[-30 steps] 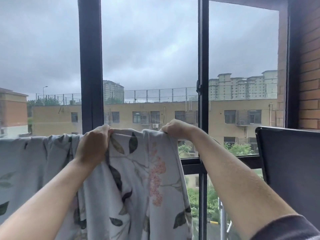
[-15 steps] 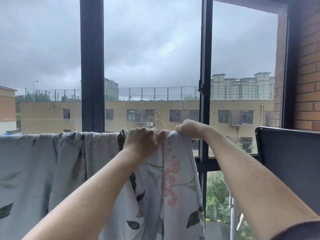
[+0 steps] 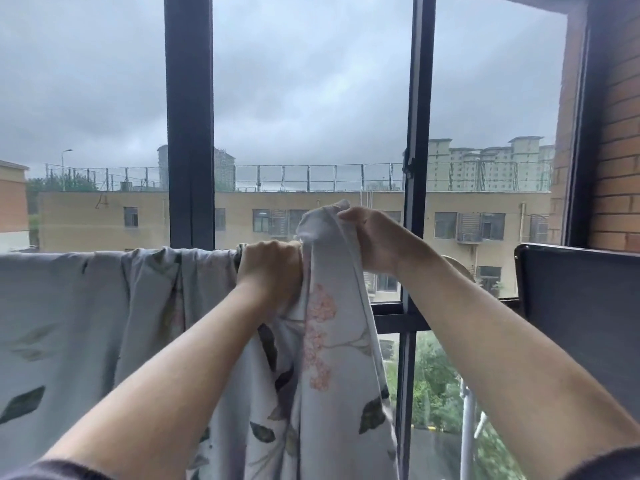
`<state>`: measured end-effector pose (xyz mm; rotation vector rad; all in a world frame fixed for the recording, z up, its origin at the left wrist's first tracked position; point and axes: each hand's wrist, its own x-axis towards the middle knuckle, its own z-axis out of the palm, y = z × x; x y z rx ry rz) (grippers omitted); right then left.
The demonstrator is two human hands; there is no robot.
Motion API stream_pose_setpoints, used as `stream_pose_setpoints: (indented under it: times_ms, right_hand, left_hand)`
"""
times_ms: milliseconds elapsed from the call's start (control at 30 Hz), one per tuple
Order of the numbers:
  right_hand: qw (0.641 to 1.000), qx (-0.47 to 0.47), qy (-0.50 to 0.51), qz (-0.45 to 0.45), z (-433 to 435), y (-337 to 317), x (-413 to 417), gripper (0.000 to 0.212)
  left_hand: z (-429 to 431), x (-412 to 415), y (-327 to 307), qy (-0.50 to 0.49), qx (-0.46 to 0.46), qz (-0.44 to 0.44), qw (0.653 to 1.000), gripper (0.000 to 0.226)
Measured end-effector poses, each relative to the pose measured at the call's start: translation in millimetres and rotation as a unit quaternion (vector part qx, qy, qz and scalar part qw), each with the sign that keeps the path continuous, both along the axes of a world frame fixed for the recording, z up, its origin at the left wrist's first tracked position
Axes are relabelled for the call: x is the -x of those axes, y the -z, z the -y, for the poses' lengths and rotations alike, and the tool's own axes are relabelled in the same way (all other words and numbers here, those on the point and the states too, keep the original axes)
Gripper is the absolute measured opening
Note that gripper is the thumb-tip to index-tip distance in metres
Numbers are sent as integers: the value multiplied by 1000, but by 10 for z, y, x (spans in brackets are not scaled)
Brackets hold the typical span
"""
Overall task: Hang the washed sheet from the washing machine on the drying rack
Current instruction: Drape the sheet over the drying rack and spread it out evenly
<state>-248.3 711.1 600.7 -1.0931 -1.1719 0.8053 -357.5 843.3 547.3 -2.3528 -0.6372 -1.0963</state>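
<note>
A pale sheet (image 3: 90,306) printed with dark leaves and pink blossoms hangs over a horizontal rail, spreading from the left edge to the middle of the view. The rail itself is almost wholly hidden under the cloth. My left hand (image 3: 272,268) grips the sheet's top at rail height. Just to its right, my right hand (image 3: 367,237) pinches the sheet's end and holds it bunched up above the rail. The gathered end hangs down in a narrow fold below both hands.
Right behind the sheet stands a tall window with dark frames (image 3: 188,133). A dark flat panel (image 3: 581,306) stands at the right, below a brick wall (image 3: 620,116). White rack tubes (image 3: 467,427) show at the lower right.
My left hand has slid right along the rail until it sits beside my right hand. My right hand has lifted the sheet's end above the rail, gathering the cloth.
</note>
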Motion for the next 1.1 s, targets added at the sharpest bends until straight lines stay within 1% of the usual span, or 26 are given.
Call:
stream_pose_setpoints:
  times_ms: [33,67,100,167,233,300,367,467,533,567,633,700,800,867,900,933,967,1033,1100]
  right_hand:
    - [1000,9,-3,-6,16,18,-15,22]
    - [999,18,27,-7,61,20,-75,19]
    - [997,27,64,-16,129,2,-144,20]
    - [984,42,169,-43,357,-59,-322,25]
    - [958,40,275,-76,645,-134,-535,16]
    - [925,34,359,-121,923,-185,-740,21]
    - [903,60,402,-140,1135,-180,-839,25]
    - [908,94,382,-147,1238,-88,-890,27]
    - [910,87,379,-142,1301,-36,-964,27]
    - [905,74,393,-143,1368,-37,-1036,28]
    - [881,45,445,-153,1562,-51,-1221,25]
    - [869,49,466,-157,1765,-64,-1345,21]
    - [884,79,437,-147,1857,-45,-1443,18]
    - [904,106,390,-143,1853,-19,-1465,12]
    - [912,120,369,-131,1841,3,-1463,13]
    - [917,130,359,-117,1871,30,-1518,20]
    - [922,145,346,-98,1898,48,-1551,22]
    - [930,166,323,-63,1897,83,-1617,11]
    - [922,178,343,-8,1854,150,-1672,14]
  left_hand:
    - [25,-30,-9,0,1,2,1000,37]
    - [17,-52,-10,5,11,12,1000,45]
    - [-13,-64,-11,11,23,24,999,53]
    - [-62,-64,-7,20,28,36,999,53]
    - [-82,-15,-17,20,30,41,999,50]
    - [-89,-6,-19,18,30,46,998,49]
    - [-42,-40,-18,15,36,39,998,49]
    - [18,-104,-23,6,41,27,999,49]
    - [31,-124,-20,6,41,30,999,49]
    - [24,-130,-25,2,40,33,999,50]
    - [-20,-121,-31,-12,45,35,998,50]
    - [-39,-145,-25,-22,54,42,997,51]
    - [-11,-244,-25,-42,61,38,997,53]
    - [55,-318,-41,-50,89,40,994,52]
    - [89,-336,-54,-46,104,45,992,50]
    - [178,-393,-61,-37,115,52,991,48]
    - [294,-471,-67,-20,111,58,992,45]
    - [603,-704,-63,43,78,63,994,37]
    - [939,-1023,-45,92,52,46,993,36]
